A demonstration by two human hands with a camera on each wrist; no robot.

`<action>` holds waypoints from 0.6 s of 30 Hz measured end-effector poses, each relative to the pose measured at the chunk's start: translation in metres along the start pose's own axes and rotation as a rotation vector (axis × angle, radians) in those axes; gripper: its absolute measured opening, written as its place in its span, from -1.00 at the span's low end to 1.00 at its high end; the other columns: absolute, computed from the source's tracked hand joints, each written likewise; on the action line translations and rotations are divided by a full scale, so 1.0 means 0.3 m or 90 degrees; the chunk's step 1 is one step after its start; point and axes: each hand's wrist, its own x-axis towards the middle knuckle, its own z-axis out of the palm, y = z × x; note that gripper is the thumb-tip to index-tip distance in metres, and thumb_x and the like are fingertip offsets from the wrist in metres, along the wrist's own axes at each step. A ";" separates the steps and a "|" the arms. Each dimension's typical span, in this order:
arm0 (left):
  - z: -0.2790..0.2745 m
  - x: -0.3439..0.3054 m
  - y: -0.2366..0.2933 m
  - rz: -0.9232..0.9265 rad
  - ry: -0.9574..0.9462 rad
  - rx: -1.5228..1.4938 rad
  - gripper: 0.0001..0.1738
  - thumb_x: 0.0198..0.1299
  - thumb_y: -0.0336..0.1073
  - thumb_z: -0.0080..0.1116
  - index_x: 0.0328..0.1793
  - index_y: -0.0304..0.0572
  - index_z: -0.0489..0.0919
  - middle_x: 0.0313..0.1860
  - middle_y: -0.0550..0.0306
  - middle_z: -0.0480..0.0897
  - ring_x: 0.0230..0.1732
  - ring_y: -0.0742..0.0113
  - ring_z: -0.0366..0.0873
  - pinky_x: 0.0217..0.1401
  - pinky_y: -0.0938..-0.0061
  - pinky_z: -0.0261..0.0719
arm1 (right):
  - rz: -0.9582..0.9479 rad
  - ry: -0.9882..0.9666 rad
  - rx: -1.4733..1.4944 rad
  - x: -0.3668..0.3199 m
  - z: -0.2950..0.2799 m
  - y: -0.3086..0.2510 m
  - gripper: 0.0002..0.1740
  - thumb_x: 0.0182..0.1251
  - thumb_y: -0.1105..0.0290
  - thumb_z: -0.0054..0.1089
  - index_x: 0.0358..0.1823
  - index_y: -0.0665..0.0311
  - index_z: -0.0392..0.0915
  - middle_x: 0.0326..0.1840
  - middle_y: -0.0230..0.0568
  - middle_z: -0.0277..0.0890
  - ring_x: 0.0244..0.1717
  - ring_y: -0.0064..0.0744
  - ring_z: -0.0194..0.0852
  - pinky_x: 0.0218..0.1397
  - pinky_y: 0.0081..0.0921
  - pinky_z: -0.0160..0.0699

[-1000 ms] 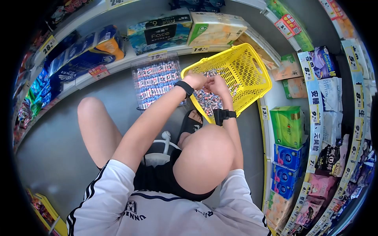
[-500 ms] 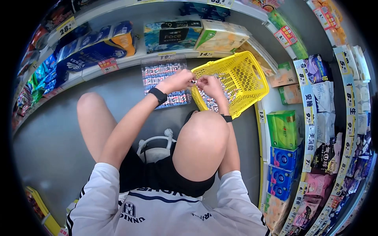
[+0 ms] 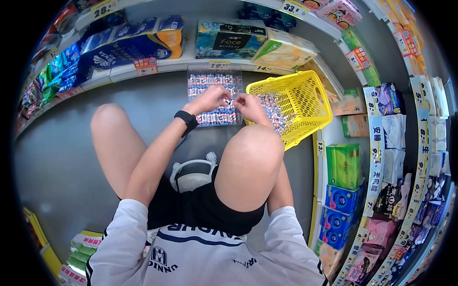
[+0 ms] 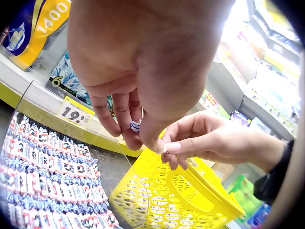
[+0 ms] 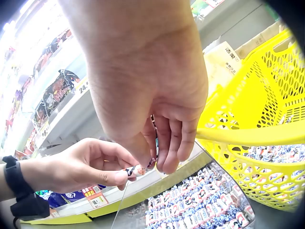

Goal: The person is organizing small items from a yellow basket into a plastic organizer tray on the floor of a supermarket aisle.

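Note:
A small wrapped candy (image 5: pixel 137 171) is pinched between the thumb and fingers of my left hand (image 3: pixel 213 99). My right hand (image 3: pixel 251 107) meets it from the other side, its thumb and fingertips pinching the wrapper's end. Both hands hover over a clear plastic box (image 3: pixel 192 122), where wrapped candies (image 4: pixel 52 164) in white, blue and red lie in neat rows. Just right of the box, a yellow basket (image 3: pixel 312 107) leans tilted, with many loose candies (image 3: pixel 275 114) in it. The right forearm is partly hidden behind the raised knee.
A shelf behind holds tissue packs (image 3: pixel 231 40) and a blue multipack (image 3: pixel 131 45). At the right, shelves carry a green pack (image 3: pixel 342 166), blue packs (image 3: pixel 336 221) and hanging bags. My bent knees (image 3: pixel 253 171) and a white stool-like frame (image 3: pixel 193 175) are close to the box.
Both hands have moved left from inside the basket to above the clear box, with a candy pinched between them. The head view has shifted, so the shelves appear further right and lower.

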 end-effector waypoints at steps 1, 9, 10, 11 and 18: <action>-0.005 -0.005 0.009 -0.047 -0.021 -0.047 -0.72 0.08 -0.43 0.51 -0.07 -0.30 0.73 -0.22 -0.10 0.74 -0.16 0.01 0.70 -0.04 0.18 0.64 | 0.001 -0.003 -0.001 -0.003 0.004 -0.003 -0.83 0.29 0.43 0.38 -0.20 0.40 0.71 -0.37 0.04 0.73 -0.32 -0.13 0.75 -0.17 -0.27 0.68; -0.003 -0.041 -0.043 -0.070 0.011 -0.060 -0.74 0.07 -0.44 0.53 -0.13 -0.32 0.71 -0.26 -0.10 0.75 -0.21 0.03 0.72 -0.12 0.21 0.65 | -0.046 -0.019 -0.005 0.009 0.061 -0.028 -0.86 0.33 0.46 0.32 -0.19 0.40 0.71 -0.30 0.11 0.73 -0.23 0.09 0.75 -0.13 -0.16 0.69; 0.006 -0.046 -0.059 -0.068 0.012 -0.064 -0.74 0.06 -0.45 0.52 -0.13 -0.31 0.71 -0.26 -0.10 0.75 -0.20 0.02 0.72 -0.12 0.20 0.65 | -0.052 -0.023 -0.026 0.012 0.074 -0.025 -0.83 0.33 0.42 0.36 -0.16 0.38 0.72 -0.27 0.09 0.74 -0.21 0.05 0.77 -0.12 -0.17 0.69; 0.012 -0.049 -0.078 -0.066 0.013 -0.069 -0.75 0.05 -0.46 0.52 -0.13 -0.30 0.72 -0.27 -0.09 0.75 -0.19 0.02 0.72 -0.12 0.20 0.65 | -0.053 -0.025 -0.026 0.014 0.084 -0.022 -0.83 0.33 0.42 0.36 -0.16 0.38 0.72 -0.27 0.09 0.74 -0.21 0.05 0.77 -0.12 -0.17 0.69; 0.087 -0.073 -0.164 -0.122 -0.062 -0.075 -0.75 0.02 -0.48 0.52 -0.14 -0.25 0.75 -0.23 -0.12 0.77 -0.12 -0.07 0.73 -0.01 0.19 0.65 | -0.005 -0.079 -0.105 0.015 0.180 0.059 -0.67 0.25 0.20 0.54 -0.17 0.33 0.76 -0.37 -0.05 0.75 -0.35 -0.19 0.77 -0.20 -0.27 0.68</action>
